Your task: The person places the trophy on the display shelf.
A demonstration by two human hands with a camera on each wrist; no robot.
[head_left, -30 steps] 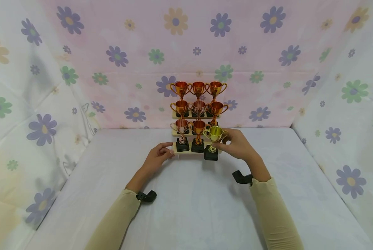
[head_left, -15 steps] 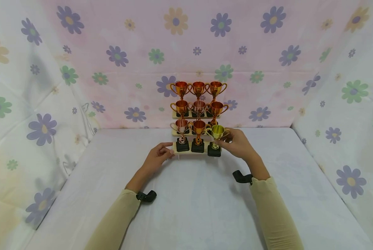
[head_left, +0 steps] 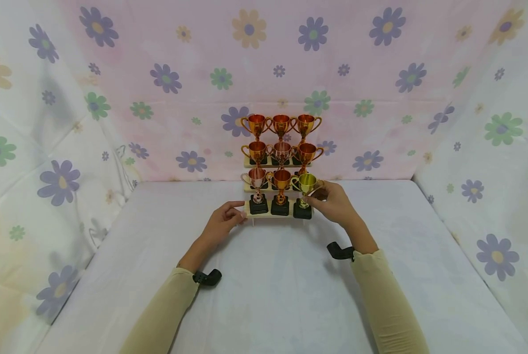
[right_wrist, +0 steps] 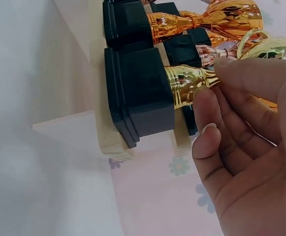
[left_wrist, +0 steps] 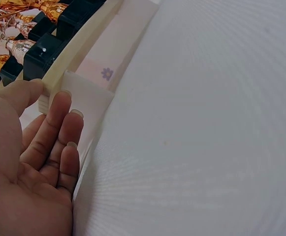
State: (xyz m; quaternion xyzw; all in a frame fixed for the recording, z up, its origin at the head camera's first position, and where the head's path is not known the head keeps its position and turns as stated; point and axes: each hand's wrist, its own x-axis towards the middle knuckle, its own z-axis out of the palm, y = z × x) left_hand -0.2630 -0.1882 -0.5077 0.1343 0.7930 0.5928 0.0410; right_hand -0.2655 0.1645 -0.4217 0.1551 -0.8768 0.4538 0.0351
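My right hand [head_left: 334, 204] pinches the stem of a small gold trophy cup [head_left: 307, 183] between thumb and fingertips. The trophy stands upright at the right end of the lowest shelf, its black base [right_wrist: 143, 91] on the board in the right wrist view. On the left, my left hand [head_left: 221, 221] holds the end of the tiered wooden display stand [left_wrist: 71, 59], thumb on the board and index fingertip close below it. Beside the gold cup on that shelf are a copper-orange trophy [head_left: 281, 181] and a rose-coloured trophy [head_left: 257, 179].
Two higher tiers carry several more trophies [head_left: 281, 125], mostly copper-orange, handles overlapping. White supports [left_wrist: 91, 91] hold the boards up. The stand is on a white-covered table [head_left: 264, 285], with flowered cloth [head_left: 277, 49] behind and at both sides.
The gold trophy in my right hand has moved right and back, from in front of the lowest shelf onto its right end. My left hand has stayed at the stand's left end.
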